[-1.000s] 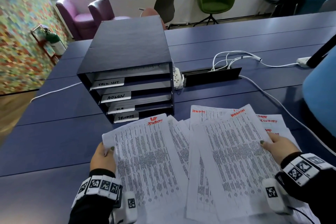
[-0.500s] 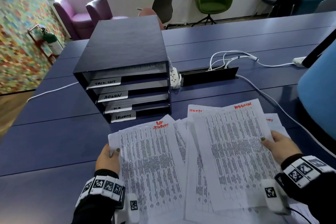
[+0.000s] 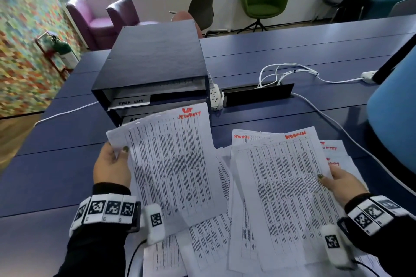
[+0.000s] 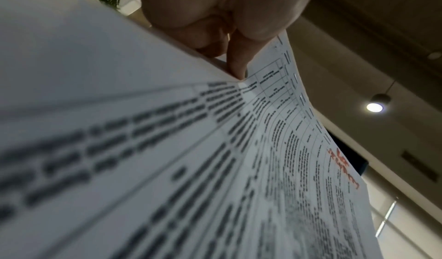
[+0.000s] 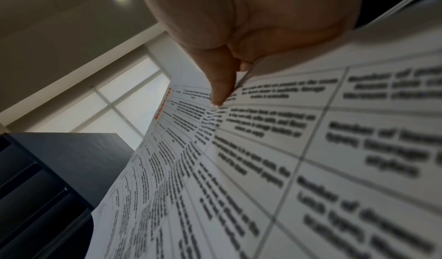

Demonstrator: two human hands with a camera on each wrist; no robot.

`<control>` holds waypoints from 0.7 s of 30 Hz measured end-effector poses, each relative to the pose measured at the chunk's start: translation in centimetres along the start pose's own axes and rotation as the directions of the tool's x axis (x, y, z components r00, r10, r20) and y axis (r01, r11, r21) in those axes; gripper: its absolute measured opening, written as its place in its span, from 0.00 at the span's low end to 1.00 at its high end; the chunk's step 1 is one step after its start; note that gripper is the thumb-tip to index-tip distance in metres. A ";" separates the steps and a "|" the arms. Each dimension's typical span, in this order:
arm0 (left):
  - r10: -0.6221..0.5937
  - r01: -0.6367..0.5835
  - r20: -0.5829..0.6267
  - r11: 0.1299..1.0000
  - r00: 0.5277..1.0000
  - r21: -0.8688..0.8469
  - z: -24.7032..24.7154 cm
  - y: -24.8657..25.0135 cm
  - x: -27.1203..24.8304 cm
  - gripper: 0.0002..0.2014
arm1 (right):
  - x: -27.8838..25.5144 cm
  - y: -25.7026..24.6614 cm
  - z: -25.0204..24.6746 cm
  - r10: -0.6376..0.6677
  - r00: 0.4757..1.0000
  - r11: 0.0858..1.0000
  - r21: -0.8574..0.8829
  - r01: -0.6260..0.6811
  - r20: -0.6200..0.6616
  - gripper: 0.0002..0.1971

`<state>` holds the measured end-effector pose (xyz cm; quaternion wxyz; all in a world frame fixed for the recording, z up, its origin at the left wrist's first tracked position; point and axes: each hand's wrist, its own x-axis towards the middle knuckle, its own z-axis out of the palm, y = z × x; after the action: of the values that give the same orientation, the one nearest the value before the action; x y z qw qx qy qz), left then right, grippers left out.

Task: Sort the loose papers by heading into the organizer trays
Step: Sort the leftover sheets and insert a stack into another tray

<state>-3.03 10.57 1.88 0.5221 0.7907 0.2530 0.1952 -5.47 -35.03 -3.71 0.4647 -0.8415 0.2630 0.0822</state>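
My left hand (image 3: 112, 165) pinches the left edge of a printed sheet (image 3: 173, 164) headed in red "Security", lifted off the pile and tilted toward the dark organizer (image 3: 155, 67). The sheet's top hides the lower trays; only the "Task list" label (image 3: 131, 101) and part of the label below show. The left wrist view shows the thumb (image 4: 236, 62) on that sheet (image 4: 263, 168). My right hand (image 3: 342, 184) holds the right edge of a sheet (image 3: 286, 189) headed "Admin", on top of the loose paper pile (image 3: 213, 245). Its thumb (image 5: 217, 81) presses the page (image 5: 263, 159).
A white power strip (image 3: 215, 96) lies right of the organizer, by a black cable hatch (image 3: 258, 94) with white cables (image 3: 290, 69). One cable (image 3: 351, 137) runs past the pile on the right. A blue chair back (image 3: 396, 110) stands at the right edge.
My left hand has lifted the Security sheet off the pile and carried it up toward the organizer front, covering the lower trays. The right hand keeps its hold on the Admin sheet.
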 end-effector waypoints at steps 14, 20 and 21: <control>-0.333 0.268 0.226 0.923 0.915 0.276 2.9 -6.0 -2.8 0.12 | 4.2 5.9 -1.6 0.059 0.998 0.984 0.166 -0.063 0.030 0.21; -0.397 0.266 0.408 0.901 0.822 0.342 6.0 -6.6 -6.7 0.20 | 1.3 2.7 -0.4 0.133 0.978 0.916 0.357 -0.182 0.160 0.29; -0.370 0.242 0.460 0.918 0.808 0.313 6.3 -6.5 -7.3 0.18 | 1.1 2.6 0.0 0.130 0.977 0.923 0.340 -0.182 0.171 0.30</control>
<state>-6.49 3.63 -6.81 0.4955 0.8193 0.2523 -0.1402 -5.90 -36.56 -6.09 0.6182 -0.7123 0.3054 0.1313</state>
